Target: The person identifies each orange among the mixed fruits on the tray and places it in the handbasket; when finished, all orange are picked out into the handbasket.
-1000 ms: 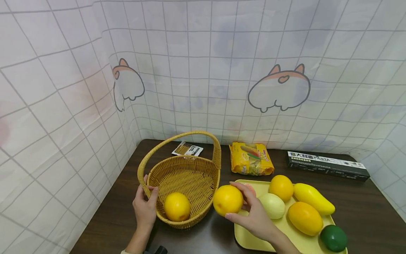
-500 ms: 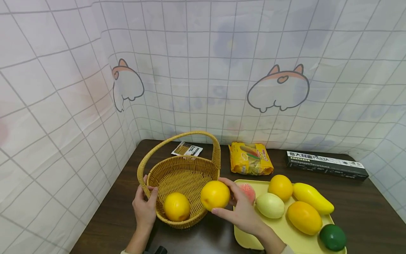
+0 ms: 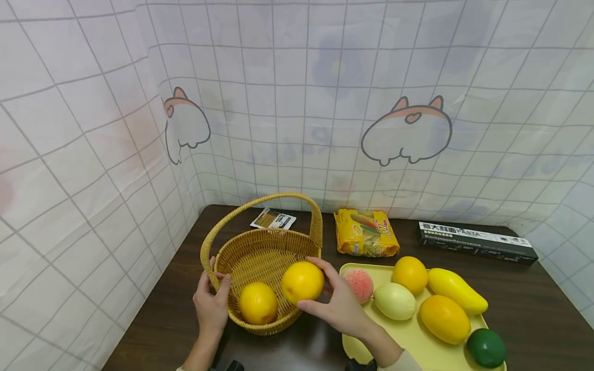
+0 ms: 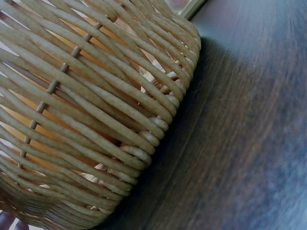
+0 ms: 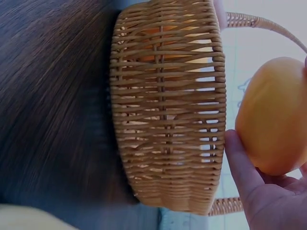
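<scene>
A wicker basket [image 3: 260,252] with a tall arched handle stands on the dark table; one orange [image 3: 258,303] lies inside it at the near left. My left hand [image 3: 211,301] grips the basket's left side, thumb over the rim at the foot of the handle. In the head view my right hand [image 3: 341,306] holds a second orange [image 3: 302,282] between thumb and fingers, over the basket's right rim. The right wrist view shows this orange [image 5: 273,117] just above the rim, a digit at the wicker edge. Woven basket wall [image 4: 96,96] fills much of the left wrist view.
A yellow tray [image 3: 403,340] at right holds a peach [image 3: 359,285], another orange [image 3: 410,275], a pale green fruit [image 3: 394,301] and several others. Behind stand a yellow packet [image 3: 366,233], a black pasta box [image 3: 478,245] and a small sachet [image 3: 274,219]. Gridded cloth walls enclose the table.
My right hand has carried the orange leftward from beside the tray to over the basket's right rim, uncovering the peach. My left hand and the basket have stayed in place.
</scene>
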The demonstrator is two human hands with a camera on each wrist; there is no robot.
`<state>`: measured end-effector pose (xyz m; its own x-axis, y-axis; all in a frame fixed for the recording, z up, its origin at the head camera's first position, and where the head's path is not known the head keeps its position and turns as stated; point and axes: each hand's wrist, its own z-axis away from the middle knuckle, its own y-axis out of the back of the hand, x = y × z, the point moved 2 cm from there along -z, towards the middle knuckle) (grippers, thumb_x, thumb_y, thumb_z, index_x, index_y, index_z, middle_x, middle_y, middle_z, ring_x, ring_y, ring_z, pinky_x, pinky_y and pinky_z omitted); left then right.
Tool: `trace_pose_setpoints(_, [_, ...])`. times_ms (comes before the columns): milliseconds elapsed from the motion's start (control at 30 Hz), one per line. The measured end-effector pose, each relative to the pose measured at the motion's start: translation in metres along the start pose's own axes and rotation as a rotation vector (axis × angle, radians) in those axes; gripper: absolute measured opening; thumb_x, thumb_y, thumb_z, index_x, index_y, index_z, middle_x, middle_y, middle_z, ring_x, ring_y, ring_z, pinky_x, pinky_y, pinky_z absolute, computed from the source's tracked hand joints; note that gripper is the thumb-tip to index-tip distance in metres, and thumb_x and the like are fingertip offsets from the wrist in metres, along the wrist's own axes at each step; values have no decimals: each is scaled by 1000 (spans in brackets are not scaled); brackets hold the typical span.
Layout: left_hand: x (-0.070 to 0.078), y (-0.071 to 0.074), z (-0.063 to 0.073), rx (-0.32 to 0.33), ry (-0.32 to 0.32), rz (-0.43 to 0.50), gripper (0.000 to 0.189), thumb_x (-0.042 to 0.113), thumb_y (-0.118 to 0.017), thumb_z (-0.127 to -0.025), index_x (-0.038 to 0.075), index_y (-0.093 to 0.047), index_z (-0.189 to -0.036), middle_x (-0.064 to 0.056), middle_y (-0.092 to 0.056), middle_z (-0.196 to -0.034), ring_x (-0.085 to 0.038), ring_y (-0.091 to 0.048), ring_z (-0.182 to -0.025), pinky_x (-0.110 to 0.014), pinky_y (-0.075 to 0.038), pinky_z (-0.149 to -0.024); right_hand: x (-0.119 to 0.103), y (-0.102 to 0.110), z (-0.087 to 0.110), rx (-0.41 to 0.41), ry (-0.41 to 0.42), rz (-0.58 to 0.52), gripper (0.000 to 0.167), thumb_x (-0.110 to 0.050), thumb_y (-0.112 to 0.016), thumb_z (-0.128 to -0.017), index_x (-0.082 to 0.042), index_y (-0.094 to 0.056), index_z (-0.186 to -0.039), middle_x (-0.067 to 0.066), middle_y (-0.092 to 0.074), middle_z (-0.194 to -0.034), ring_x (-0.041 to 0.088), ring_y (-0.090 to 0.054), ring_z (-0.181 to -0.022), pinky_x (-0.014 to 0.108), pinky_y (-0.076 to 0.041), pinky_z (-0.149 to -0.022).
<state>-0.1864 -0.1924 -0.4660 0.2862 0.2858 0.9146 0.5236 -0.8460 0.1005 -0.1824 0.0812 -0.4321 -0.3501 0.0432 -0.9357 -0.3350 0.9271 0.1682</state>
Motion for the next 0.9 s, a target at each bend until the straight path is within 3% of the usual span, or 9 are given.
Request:
trace_pose_setpoints(100, [12,1,2,-3,-2,-7,9,-1,-64,-91,-9,-59,-92,-21,-50,-142,-38,-53,-123,-5,-38,-83,0,-3,-4,4,0,5,74,-12,-80,-81,-25,-42,-143,5,-48,-139,25,-61,-109,33,-53,-87])
trace_pose_setpoints(233, [16,1,3,-6,-2,-9,9,-1,-63,-91,-9,-59,-92,-21,-50,-142,-38,-52,-123,-5,-39,-84,-1,-8,-9,3,-2,2,76,-12,-81,-80,-25,-42,-143,6,-50,-137,25,-61,-108,34,-53,-86])
trace_pose_setpoints(633, [14,0,3,17,-22,-14,7,-3,-64,-89,-9,-59,-90,-21,-53,-140,-37,-51,-124,-7,-35,-82,5,-20,-24,12,-14,94,77,-20,-84,-78,-29,-43,-142,-4,-56,-131,16,-59,-108,36,-51,-89])
trace_pose_setpoints(900, [13,0,2,5,-21,-9,6,-4,-63,-90,-9,-59,-91,-21,-52,-141,-37,-51,-124,-8,-36,-79,10,-26,-34,35,-32,116,79,-21,-85,-76,-28,-43,-142,-1,-58,-130,18,-60,-107,39,-51,-89])
